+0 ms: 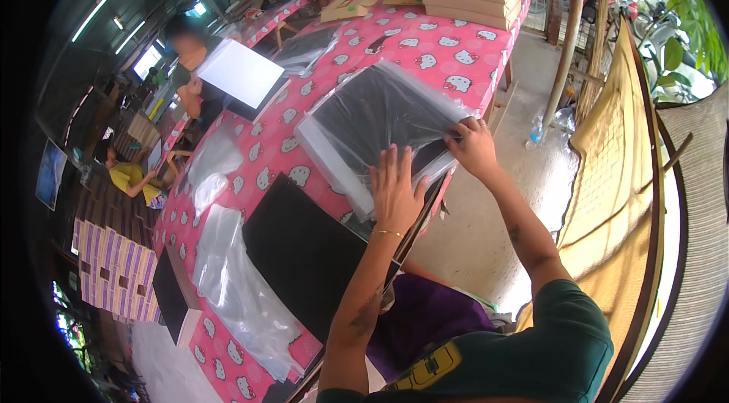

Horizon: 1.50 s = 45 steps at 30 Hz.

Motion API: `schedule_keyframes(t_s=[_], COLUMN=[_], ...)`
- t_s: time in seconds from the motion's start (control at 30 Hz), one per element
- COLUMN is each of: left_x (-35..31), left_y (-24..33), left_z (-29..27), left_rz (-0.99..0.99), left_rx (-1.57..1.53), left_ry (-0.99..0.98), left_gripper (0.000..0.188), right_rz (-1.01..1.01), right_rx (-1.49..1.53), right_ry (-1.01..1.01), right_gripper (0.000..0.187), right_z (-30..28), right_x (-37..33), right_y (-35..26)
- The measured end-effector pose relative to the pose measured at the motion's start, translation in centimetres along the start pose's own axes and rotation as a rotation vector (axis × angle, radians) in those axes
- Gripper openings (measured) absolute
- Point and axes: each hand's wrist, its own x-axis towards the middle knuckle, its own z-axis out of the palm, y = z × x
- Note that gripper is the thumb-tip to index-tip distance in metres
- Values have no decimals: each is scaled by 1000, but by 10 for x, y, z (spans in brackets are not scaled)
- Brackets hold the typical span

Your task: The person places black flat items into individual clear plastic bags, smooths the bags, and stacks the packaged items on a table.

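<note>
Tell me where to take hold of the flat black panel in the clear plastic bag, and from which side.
Probably at the near edge, from the table's right side. The flat black panel in its clear plastic bag lies flat on the pink patterned tablecloth, that end overhanging slightly. The left hand presses there; the right hand pinches the bag at that corner. The slippery film favours a grip around the rigid edge.

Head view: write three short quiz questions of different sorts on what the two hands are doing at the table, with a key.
1. True or false: the left hand lies flat on the black panel in its clear plastic bag.
2. What does the right hand touch? A) cardboard boxes B) the bag's edge C) tape roll
3. What colour is the tablecloth?

Key: 1 true; 2 B; 3 pink.
</note>
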Motion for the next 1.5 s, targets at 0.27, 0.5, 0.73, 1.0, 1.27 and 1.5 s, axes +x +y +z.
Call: schedule_keyframes(t_s=[0.27, 0.5, 0.73, 1.0, 1.27, 1.5], left_x=[-19, -15, -16, -23, -25, -22], left_y=[-15, -8, -8, -14, -17, -11], left_z=[43, 40, 46, 47, 46, 48], left_rz=[41, 74, 57, 44, 23, 16], left_rx=[91, 114, 164, 207, 172, 143], left_ry=[111, 157, 219, 231, 233, 228], left_gripper=[32, 35, 37, 37, 37, 39], right_rz=[44, 164, 148, 252, 98, 376], right_rx=[360, 504, 440, 390, 261, 339], right_ry=[140, 136, -333, 4, -243, -284], right_gripper=[5, 27, 28, 16, 23, 36], right_z=[-16, 8, 44, 29, 28, 46], right_x=[-29, 61, 88, 53, 55, 75], right_y=[0, 66, 103, 94, 86, 88])
